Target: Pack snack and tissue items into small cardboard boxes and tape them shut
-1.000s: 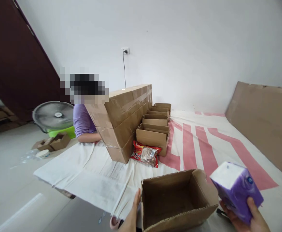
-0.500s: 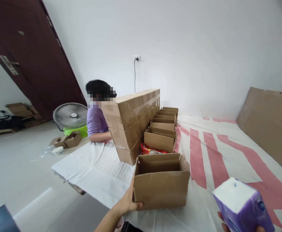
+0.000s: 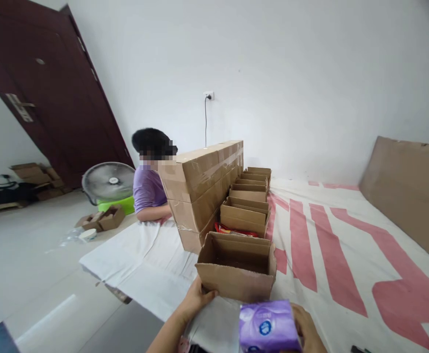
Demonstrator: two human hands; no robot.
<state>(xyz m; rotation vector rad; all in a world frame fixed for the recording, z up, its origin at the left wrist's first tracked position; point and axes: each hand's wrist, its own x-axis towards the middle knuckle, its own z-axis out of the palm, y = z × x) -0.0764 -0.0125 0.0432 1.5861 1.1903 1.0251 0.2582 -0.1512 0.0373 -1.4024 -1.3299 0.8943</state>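
Observation:
My left hand (image 3: 198, 300) grips the near left corner of an open cardboard box (image 3: 232, 283), its thumb on the front wall. The box stands on the cloth, top side up, and the inside that shows is bare cardboard. In my right hand (image 3: 304, 326) is a purple pack of tissues (image 3: 269, 323), held just in front of the box and lower in view. My right fingers wrap round its right side; some are hidden behind the pack. Beyond the box lies a red packet (image 3: 236, 230), partly covered by the box's far wall.
Several open cardboard boxes (image 3: 244, 218) run in a row toward the wall, beside a stack of taped cartons (image 3: 207, 191). Behind the stack sits a person in a purple top (image 3: 148, 189). A fan (image 3: 109, 181) stands on the floor; a cardboard sheet (image 3: 409, 196) leans at right.
My right hand has brought the tissue pack left, close to the box, and turned it so a purple face shows. The box has shifted slightly left and tilted, my left hand still on it.

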